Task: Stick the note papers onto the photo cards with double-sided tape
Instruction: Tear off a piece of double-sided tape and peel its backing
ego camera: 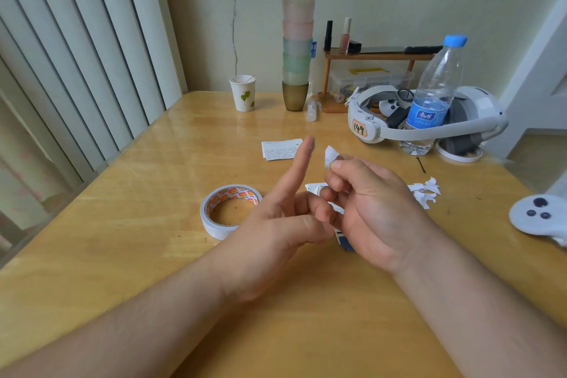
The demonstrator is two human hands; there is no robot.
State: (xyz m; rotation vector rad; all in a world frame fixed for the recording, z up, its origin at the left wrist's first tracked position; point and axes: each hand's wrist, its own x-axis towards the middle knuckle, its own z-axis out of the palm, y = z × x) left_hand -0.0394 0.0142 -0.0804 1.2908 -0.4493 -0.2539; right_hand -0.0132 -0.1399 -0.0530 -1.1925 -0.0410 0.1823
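A roll of double-sided tape [230,210] lies flat on the wooden table, just left of my hands. My left hand [277,221] hovers above the table with its index finger straight up and the other fingers curled, touching a photo card [343,241] whose white and blue edge shows between my hands. My right hand [365,202] pinches a small white scrap of tape backing [330,156] between thumb and forefinger. A printed note paper [280,149] lies flat farther back. Most of the card is hidden by my hands.
White torn paper scraps [425,192] lie to the right. Behind stand a water bottle [434,95], a white headset [426,115], a cup stack [297,31], a paper cup [243,92] and a small wooden shelf [377,55]. A white controller [537,216] sits at the right edge.
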